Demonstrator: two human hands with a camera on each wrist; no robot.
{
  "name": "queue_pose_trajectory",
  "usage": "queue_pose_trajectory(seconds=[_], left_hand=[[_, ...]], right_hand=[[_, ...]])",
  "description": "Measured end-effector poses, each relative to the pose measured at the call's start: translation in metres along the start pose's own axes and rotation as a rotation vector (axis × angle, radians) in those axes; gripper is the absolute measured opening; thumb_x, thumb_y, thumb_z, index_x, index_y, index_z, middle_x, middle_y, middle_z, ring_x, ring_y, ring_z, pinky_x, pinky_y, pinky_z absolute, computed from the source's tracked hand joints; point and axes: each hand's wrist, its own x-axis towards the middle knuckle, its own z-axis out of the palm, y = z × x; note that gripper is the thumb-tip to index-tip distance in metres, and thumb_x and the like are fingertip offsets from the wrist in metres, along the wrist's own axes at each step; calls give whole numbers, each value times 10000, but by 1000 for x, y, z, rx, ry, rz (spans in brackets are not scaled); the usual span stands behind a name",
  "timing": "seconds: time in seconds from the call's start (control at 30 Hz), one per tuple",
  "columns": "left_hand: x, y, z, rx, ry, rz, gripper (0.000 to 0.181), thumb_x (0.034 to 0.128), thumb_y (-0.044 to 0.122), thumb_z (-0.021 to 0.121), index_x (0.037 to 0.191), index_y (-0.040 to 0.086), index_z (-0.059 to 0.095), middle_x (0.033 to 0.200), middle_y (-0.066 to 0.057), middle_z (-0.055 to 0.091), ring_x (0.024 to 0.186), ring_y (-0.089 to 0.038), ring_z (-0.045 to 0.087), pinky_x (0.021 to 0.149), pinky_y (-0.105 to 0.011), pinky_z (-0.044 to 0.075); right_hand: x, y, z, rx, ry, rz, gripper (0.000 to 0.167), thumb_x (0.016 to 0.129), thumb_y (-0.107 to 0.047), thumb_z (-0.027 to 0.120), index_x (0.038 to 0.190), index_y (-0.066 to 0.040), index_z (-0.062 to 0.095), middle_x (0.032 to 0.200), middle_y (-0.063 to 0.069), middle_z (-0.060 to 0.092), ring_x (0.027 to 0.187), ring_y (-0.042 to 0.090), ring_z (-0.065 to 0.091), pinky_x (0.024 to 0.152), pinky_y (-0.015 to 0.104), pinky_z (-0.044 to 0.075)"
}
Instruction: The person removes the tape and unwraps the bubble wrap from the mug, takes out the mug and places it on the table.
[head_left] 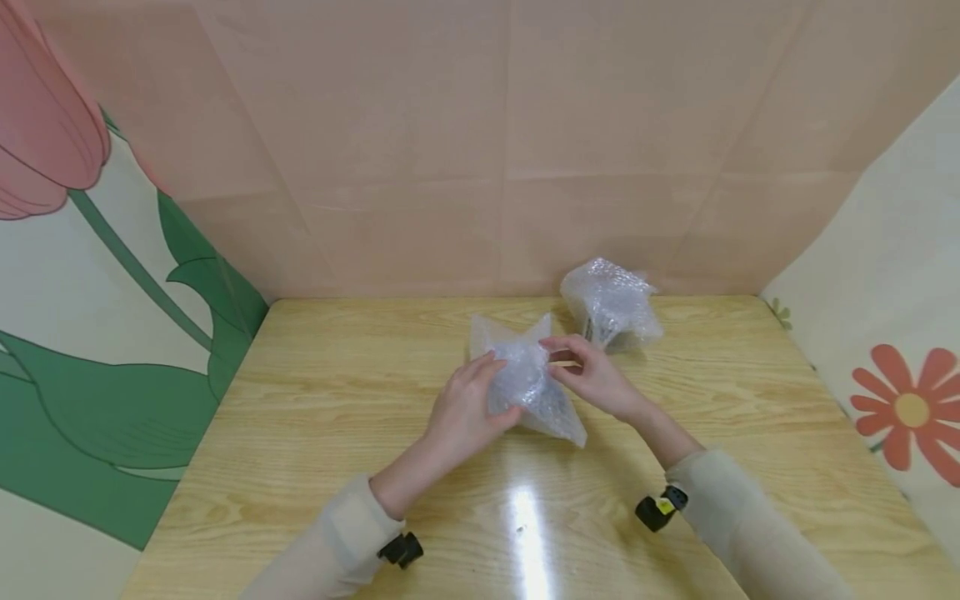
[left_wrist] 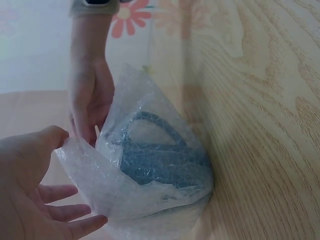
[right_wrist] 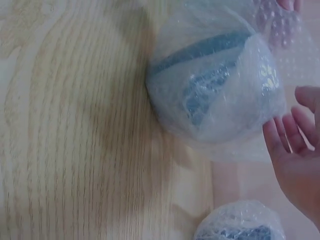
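Observation:
A clear bubble-wrap bundle (head_left: 522, 379) sits on the wooden table between both hands. Through its layers, the left wrist view shows a blue mug-like thing (left_wrist: 162, 160) with a curved handle. My left hand (head_left: 468, 400) rests on the near left of the bundle; its thumb (left_wrist: 59, 136) touches the wrap's edge, and the other fingers lie fairly straight and spread against it. On the opposite side, my right hand (head_left: 596, 379) touches the wrap with its fingertips, the thumb held apart from them. Pointed flaps of wrap stick out from the bundle.
A second bubble-wrapped bundle (head_left: 611, 304) stands at the back of the wooden table (head_left: 337, 433), just beyond my right hand; something dark shows inside it in the right wrist view. A pinkish sheet (head_left: 420, 150) hangs behind the table, with flower-printed panels at both sides.

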Motion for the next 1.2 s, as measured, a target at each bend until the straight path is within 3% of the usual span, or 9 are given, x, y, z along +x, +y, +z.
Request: queue_pose_trajectory(seconds=[0.33,0.6,0.9,1.2], left_hand=[[0,1,-7,-24,-17,-9,614,788,371,675,1305,91,496,1358,-101,485,1247,-264,454,1029,-411,386],[-1,-1,-10,-66,4,-28,593,794,309,658,1321,103,482,1338,-86,508,1221,-260,483,1012,-393,407],[-3,-4,-17,-81,47,-44,546,803,272,635,1306,107,500,1306,-79,538,1168,-261,530,972,-378,445],[-5,-10,-24,-135,88,-84,468,804,187,646,1252,94,546,1175,-75,612,951,-207,632,682,-219,542]], right_hand=[[7,-10,12,-122,132,-21,385,837,18,619,1209,38,524,1072,178,533,943,330,602,794,267,537],[10,-18,17,-294,159,-31,390,797,31,647,1175,25,549,962,184,533,842,314,631,734,332,563],[11,-22,22,-357,203,-31,450,778,10,671,1186,86,495,892,220,602,777,320,636,682,371,564],[10,-25,21,-391,173,109,530,812,-116,676,1274,20,454,967,203,612,773,293,653,638,316,561]])
